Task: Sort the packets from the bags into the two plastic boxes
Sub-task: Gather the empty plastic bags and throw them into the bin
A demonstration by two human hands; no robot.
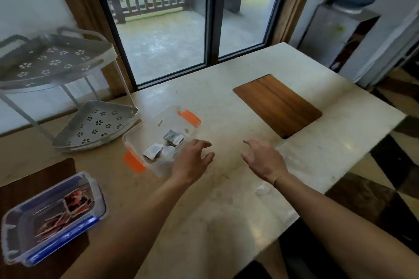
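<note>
Both hands hold nothing, fingers loosely spread. The left hand (192, 161) hovers at the near corner of the orange-clip box (136, 137), the right hand (263, 161) over bare counter (226, 210). Silver packets (173, 138) lie in that box – red packets (77, 203) (a loose heap) fill the blue-clip box (13, 242), well apart at left. A grey rack (90, 124) stands behind.

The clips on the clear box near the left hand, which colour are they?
Orange clips, head view.

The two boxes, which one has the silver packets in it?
The box with orange clips, beside the left hand. The box with blue clips holds red packets instead.
</note>
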